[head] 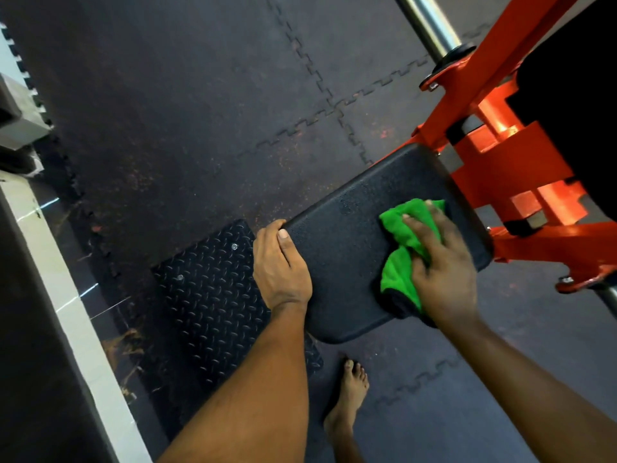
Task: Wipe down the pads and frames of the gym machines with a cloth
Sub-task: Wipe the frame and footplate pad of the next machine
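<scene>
- Hands first: the left hand (pixel 282 265) grips the near-left edge of the black, pebble-textured rectangular seat pad (pixel 354 235). Its thumb lies on top and its fingers wrap out of sight under the rim, apparently to steady the pad.
- The right hand (pixel 440 269) presses a bunched green microfibre cloth (pixel 400 272) onto the pad's top. The forefinger is stretched forward and the other fingers are curled into the folds.
- The cloth sits on the pad's right part, near the orange-painted steel frame (pixel 500 168) but apart from it.
- Step in hand: wiping the pad's top surface, which I judge partly done; the frame looks not yet reached.
- Next move, as I judge it: draw the cloth across toward the left edge under even pressure. The left hand would need to shift off the strip it covers.
- Below lies a black diamond-plate foot platform (pixel 213 295) on the dark interlocking rubber floor (pixel 183 111).
</scene>
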A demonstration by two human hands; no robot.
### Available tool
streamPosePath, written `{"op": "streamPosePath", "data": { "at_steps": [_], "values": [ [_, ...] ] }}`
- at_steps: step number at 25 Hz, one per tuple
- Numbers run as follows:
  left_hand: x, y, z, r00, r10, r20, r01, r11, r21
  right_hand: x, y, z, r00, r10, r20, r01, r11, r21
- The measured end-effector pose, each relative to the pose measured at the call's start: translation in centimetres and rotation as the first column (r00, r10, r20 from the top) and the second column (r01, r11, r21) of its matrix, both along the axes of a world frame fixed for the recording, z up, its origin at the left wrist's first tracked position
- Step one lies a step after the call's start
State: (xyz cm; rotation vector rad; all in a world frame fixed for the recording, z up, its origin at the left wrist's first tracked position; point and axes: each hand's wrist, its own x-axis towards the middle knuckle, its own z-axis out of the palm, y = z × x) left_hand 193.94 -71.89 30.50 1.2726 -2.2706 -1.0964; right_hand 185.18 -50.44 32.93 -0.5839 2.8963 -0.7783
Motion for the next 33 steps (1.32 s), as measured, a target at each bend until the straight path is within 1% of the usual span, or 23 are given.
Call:
{"op": "streamPosePath", "data": {
  "at_steps": [2, 3, 5, 6, 7, 8, 10, 11, 13, 15, 17, 18, 20, 22, 23, 24, 25, 26, 27, 28, 30, 32, 33],
  "values": [
    [0.0, 0.0, -0.1, 1.000, -0.002, -0.005, 0.002, 1.000, 0.002, -3.0, 1.2, -0.2, 0.981, -0.196, -0.009, 0.196, 0.979, 0.061],
    [0.0, 0.0, -0.2, 1.000, -0.001, -0.009, 0.001, 1.000, 0.002, -5.2, 1.2, -0.3, 0.945, -0.327, 0.016, 0.325, 0.942, 0.084],
    [0.1, 0.0, -0.3, 1.000, 0.001, -0.023, -0.001, 1.000, -0.004, -9.9, -0.5, -0.3, 0.807, -0.574, 0.139, 0.562, 0.819, 0.119],
    [0.1, 0.0, -0.4, 0.999, -0.001, -0.032, 0.001, 1.000, -0.004, -11.7, -2.1, -0.2, 0.771, -0.610, 0.182, 0.594, 0.793, 0.136],
    [0.1, 0.0, -0.4, 0.999, -0.003, -0.041, 0.003, 1.000, 0.000, -12.9, -4.1, -0.1, 0.786, -0.590, 0.184, 0.574, 0.808, 0.135],
    [0.1, -0.1, -0.4, 0.999, -0.007, -0.048, 0.007, 1.000, 0.005, -13.2, -6.0, -0.2, 0.832, -0.534, 0.151, 0.521, 0.845, 0.122],
    [0.0, 0.0, -0.2, 0.999, -0.007, -0.048, 0.008, 1.000, 0.011, -11.6, -9.4, -0.2, 0.947, -0.320, 0.026, 0.316, 0.944, 0.096],
    [0.0, 0.1, -0.1, 0.999, -0.003, -0.042, 0.004, 1.000, 0.009, -9.7, -10.3, -0.4, 0.983, -0.185, -0.018, 0.186, 0.978, 0.089],
    [0.0, 0.2, 0.0, 1.000, -0.001, -0.031, 0.001, 1.000, -0.003, -4.9, -10.2, -0.2, 0.999, 0.017, -0.038, -0.015, 0.999, 0.050],
    [0.0, 0.2, 0.1, 1.000, 0.001, -0.017, -0.001, 1.000, -0.003, -0.5, -7.6, 0.2, 0.997, 0.075, -0.028, -0.076, 0.997, -0.033],
    [0.0, 0.2, 0.1, 1.000, 0.005, -0.009, -0.005, 1.000, 0.004, 2.0, -3.8, 0.1, 0.999, 0.033, -0.021, -0.034, 0.998, -0.049],
    [0.0, 0.2, 0.1, 1.000, 0.003, -0.011, -0.003, 1.000, 0.006, 2.3, -1.8, -0.2, 0.999, -0.032, -0.014, 0.032, 0.999, -0.033],
    [0.0, 0.2, 0.1, 1.000, -0.001, -0.017, 0.000, 1.000, -0.005, 0.7, 0.6, -0.5, 0.972, -0.235, -0.007, 0.235, 0.972, -0.014],
    [0.0, 0.1, 0.1, 1.000, 0.001, -0.017, -0.002, 1.000, -0.020, -3.0, 0.9, -0.5, 0.880, -0.473, 0.035, 0.471, 0.880, 0.057],
    [0.1, 0.1, 0.0, 1.000, -0.003, -0.020, 0.003, 1.000, -0.025, -5.5, 0.4, -0.5, 0.823, -0.563, 0.075, 0.555, 0.825, 0.102],
    [0.1, 0.1, 0.0, 1.000, -0.010, -0.023, 0.009, 0.999, -0.030, -8.2, -0.4, -0.5, 0.781, -0.610, 0.131, 0.597, 0.792, 0.127],
    [0.2, 0.1, 0.0, 1.000, -0.014, -0.026, 0.013, 0.999, -0.032, -10.8, -1.6, -0.3, 0.761, -0.617, 0.200, 0.604, 0.786, 0.130],
    [0.2, 0.1, -0.1, 1.000, -0.014, -0.024, 0.014, 0.999, -0.029, -13.0, -3.1, 0.0, 0.760, -0.600, 0.250, 0.596, 0.797, 0.102],
    [0.2, 0.1, -0.1, 1.000, -0.011, -0.018, 0.011, 1.000, -0.024, -14.2, -5.0, 0.2, 0.782, -0.566, 0.262, 0.570, 0.819, 0.071],
    [0.1, 0.1, -0.1, 1.000, -0.006, -0.012, 0.006, 1.000, -0.016, -14.4, -7.0, 0.3, 0.829, -0.512, 0.227, 0.514, 0.856, 0.053],
    [0.1, 0.1, -0.1, 1.000, 0.002, -0.007, -0.002, 1.000, -0.005, -11.5, -10.7, 0.0, 0.955, -0.284, 0.085, 0.280, 0.958, 0.056],
    [0.1, 0.2, 0.0, 1.000, 0.005, -0.013, -0.005, 1.000, -0.012, -6.9, -12.3, 0.1, 0.998, -0.052, -0.020, 0.052, 0.998, 0.029],
    [0.1, 0.1, 0.0, 1.000, 0.002, -0.019, -0.003, 1.000, -0.016, -4.6, -12.2, 0.1, 0.999, 0.007, -0.033, -0.007, 1.000, -0.002]
  ]
}}
